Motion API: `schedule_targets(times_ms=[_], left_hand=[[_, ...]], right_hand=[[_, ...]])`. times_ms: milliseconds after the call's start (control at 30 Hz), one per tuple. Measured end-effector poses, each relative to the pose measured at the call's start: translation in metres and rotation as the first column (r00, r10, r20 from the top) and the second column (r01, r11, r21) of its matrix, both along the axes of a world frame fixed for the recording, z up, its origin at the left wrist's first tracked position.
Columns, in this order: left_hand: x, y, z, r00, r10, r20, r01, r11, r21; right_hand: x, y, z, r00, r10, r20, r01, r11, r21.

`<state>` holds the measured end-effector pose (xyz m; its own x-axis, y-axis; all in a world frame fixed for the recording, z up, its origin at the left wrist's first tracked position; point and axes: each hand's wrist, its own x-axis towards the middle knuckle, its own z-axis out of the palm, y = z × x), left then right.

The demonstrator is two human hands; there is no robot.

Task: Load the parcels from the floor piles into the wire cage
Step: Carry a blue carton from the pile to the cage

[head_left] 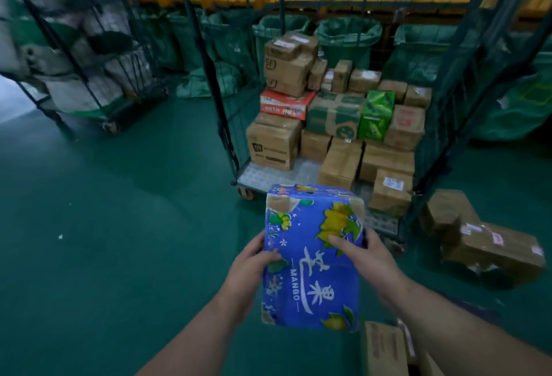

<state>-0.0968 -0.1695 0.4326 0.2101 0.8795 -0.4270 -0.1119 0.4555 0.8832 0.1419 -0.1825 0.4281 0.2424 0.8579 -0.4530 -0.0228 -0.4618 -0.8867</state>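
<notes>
the blue mango box [310, 259] is held clear of the floor, its long axis pointed away from the person at the wire cage [268, 174] directly ahead. it is gripped at both side edges, with the left hand [251, 265] and right hand [367, 256] curled round it and judged equally near the cage.
</notes>
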Motion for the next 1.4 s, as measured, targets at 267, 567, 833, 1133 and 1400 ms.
schedule_targets(times_ms=[267, 567, 833, 1133, 1400], left_hand=[[-0.076, 0.164, -0.011, 0.994, -0.028, 0.105, 0.028, 1.000, 0.003], [-0.103, 0.330, -0.018, 1.000, -0.014, -0.019, 0.011, 0.988, -0.154], [0.003, 0.456, -0.048, 0.983, -0.178, -0.047, 0.165, 0.964, -0.207], [0.110, 0.578, -0.074, 0.982, -0.187, 0.003, 0.178, 0.930, -0.322], [0.135, 0.680, -0.150, 0.920, -0.190, -0.342, 0.081, 0.948, -0.308]], right_hand=[[-0.088, 0.158, -0.003, 0.988, 0.093, -0.123, -0.085, 0.994, 0.063], [-0.110, 0.272, 0.013, 0.993, -0.082, -0.083, 0.080, 0.996, -0.027], [-0.004, 0.353, -0.023, 0.943, -0.321, 0.092, 0.324, 0.946, -0.023], [0.115, 0.466, -0.035, 0.972, -0.206, -0.112, 0.172, 0.951, -0.255], [0.127, 0.566, -0.067, 0.965, -0.190, -0.183, 0.155, 0.970, -0.190]])
